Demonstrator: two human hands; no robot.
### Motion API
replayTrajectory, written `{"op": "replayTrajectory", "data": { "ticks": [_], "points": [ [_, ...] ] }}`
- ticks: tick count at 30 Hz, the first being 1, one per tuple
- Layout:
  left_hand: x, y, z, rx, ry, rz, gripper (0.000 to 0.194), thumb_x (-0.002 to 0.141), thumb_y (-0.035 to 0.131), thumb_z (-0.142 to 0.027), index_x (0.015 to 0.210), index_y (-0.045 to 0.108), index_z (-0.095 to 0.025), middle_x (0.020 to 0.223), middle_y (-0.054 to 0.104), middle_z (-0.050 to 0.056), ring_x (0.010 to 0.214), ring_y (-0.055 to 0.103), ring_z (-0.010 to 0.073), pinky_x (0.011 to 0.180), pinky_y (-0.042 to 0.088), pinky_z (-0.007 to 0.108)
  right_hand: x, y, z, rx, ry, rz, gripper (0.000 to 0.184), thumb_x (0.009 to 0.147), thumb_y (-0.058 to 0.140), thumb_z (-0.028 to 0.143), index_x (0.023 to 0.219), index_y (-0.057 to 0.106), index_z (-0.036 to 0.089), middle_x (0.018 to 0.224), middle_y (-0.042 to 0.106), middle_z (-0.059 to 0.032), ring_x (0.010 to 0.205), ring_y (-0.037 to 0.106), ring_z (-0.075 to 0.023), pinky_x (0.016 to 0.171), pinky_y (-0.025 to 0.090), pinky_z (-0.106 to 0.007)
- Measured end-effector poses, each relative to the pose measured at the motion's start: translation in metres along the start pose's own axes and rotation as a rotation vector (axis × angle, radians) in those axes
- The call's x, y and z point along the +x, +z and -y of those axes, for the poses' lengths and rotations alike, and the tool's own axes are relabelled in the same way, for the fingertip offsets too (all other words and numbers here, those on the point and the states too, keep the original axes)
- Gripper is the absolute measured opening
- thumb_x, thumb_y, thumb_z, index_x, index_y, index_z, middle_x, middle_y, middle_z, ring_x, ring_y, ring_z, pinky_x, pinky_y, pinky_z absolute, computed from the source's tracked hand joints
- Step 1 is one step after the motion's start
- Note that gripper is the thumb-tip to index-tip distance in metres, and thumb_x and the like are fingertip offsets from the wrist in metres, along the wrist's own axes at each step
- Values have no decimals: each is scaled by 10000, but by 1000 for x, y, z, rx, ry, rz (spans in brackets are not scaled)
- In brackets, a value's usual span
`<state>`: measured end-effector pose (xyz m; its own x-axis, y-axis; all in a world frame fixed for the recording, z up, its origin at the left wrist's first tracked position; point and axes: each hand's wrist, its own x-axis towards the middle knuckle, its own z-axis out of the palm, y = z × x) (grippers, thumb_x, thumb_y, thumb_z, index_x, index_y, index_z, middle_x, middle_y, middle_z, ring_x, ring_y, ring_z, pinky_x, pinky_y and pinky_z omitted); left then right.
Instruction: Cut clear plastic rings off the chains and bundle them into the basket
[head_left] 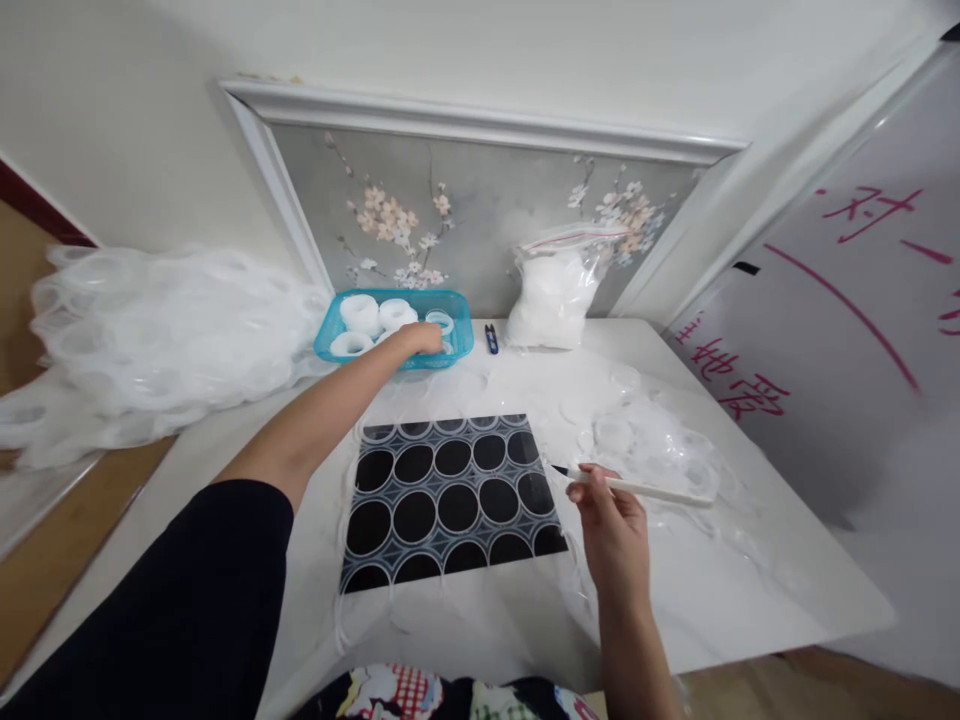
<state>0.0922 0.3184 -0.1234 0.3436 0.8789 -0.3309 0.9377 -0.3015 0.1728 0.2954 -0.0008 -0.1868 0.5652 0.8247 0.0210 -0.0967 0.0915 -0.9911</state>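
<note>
My left hand reaches into the right part of a blue plastic basket, among white rings. Its fingertips are hidden down in the basket, so whether they hold a ring cannot be seen. Wrapped round a long white pen-like tool with a dark pointed tip, my right hand is closed. The tip points left, near the right edge of a black patterned sheet lying on the white table. Rows of black ovals with pale outlines cover this sheet.
Right of the sheet lies a heap of clear plastic rings. A large pile of translucent white rings rises on the left. Small blue thread snips and a zip bag of white stuffing stand near the framed picture.
</note>
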Motion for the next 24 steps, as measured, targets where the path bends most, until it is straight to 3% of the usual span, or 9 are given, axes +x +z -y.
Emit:
{"op": "replayTrajectory", "data": {
  "ticks": [3, 6, 8, 10, 12, 15, 19, 22, 24],
  "points": [
    [-22, -4, -4, -14, 33, -133, 263, 942, 550, -245, 1186, 595, -156, 1204, 614, 95, 1099, 593, 237, 932, 491, 421, -4, -21, 5, -274, -105, 110, 287, 884, 582, 448, 935, 695, 190, 751, 705, -60, 749, 656, -220, 777, 512, -390],
    [-69, 10, -2, -64, 142, -308, 355, 970, 396, -156, 1292, 532, -215, 1307, 582, 66, 1203, 538, 195, 1003, 422, 326, -9, -45, 9, -584, -230, 354, 247, 927, 516, 402, 942, 679, 218, 878, 717, -79, 877, 666, -244, 823, 514, -400],
    [-118, 31, 8, -147, 372, -408, 281, 952, 465, -239, 1202, 585, -194, 1203, 638, 65, 1066, 609, 177, 914, 464, 285, -13, -60, 9, -762, -306, 556, 204, 931, 511, 370, 878, 644, 225, 985, 699, -88, 957, 647, -250, 823, 520, -395],
    [-175, 58, 22, -217, 738, -347, 214, 915, 539, -333, 1040, 637, -189, 1033, 684, 52, 906, 643, 162, 788, 491, 259, -15, -73, 7, -895, -399, 728, 157, 892, 582, 374, 846, 604, 225, 1038, 677, -98, 989, 622, -264, 813, 526, -408],
    [-231, 87, 39, -168, 922, -121, 178, 906, 548, -356, 938, 643, -208, 931, 677, 36, 772, 632, 145, 643, 470, 240, -17, -82, 4, -988, -498, 823, 150, 857, 635, 362, 821, 585, 226, 1023, 669, -103, 974, 606, -272, 795, 525, -423],
    [-298, 121, 58, -146, 842, 32, 276, 814, 633, -476, 923, 639, -223, 1018, 662, 81, 821, 627, 202, 679, 494, 305, -18, -89, -3, -1025, -553, 867, 141, 898, 540, 255, 762, 571, 235, 872, 654, -73, 886, 590, -257, 734, 502, -415],
    [-338, 142, 71, -158, 662, 62, 155, 824, 599, -405, 835, 656, -262, 1116, 655, 87, 986, 600, 250, 866, 487, 399, -21, -88, -13, -890, -423, 889, 176, 862, 524, 247, 691, 567, 259, 755, 635, -38, 780, 557, -259, 698, 469, -436],
    [-342, 130, 77, -223, 610, -74, 85, 809, 584, -324, 779, 662, -310, 1053, 688, 20, 1011, 601, 248, 942, 458, 421, -18, -81, -13, -620, -280, 698, 199, 815, 602, 376, 651, 539, 284, 742, 635, -26, 713, 571, -253, 634, 476, -423],
    [-339, 104, 80, -307, 571, -271, 118, 795, 584, -276, 684, 611, -304, 929, 696, -32, 939, 617, 222, 895, 476, 390, -6, -71, 2, -452, -286, 473, 285, 812, 612, 447, 632, 472, 277, 705, 604, -14, 687, 580, -236, 599, 471, -401]
  ]
}}
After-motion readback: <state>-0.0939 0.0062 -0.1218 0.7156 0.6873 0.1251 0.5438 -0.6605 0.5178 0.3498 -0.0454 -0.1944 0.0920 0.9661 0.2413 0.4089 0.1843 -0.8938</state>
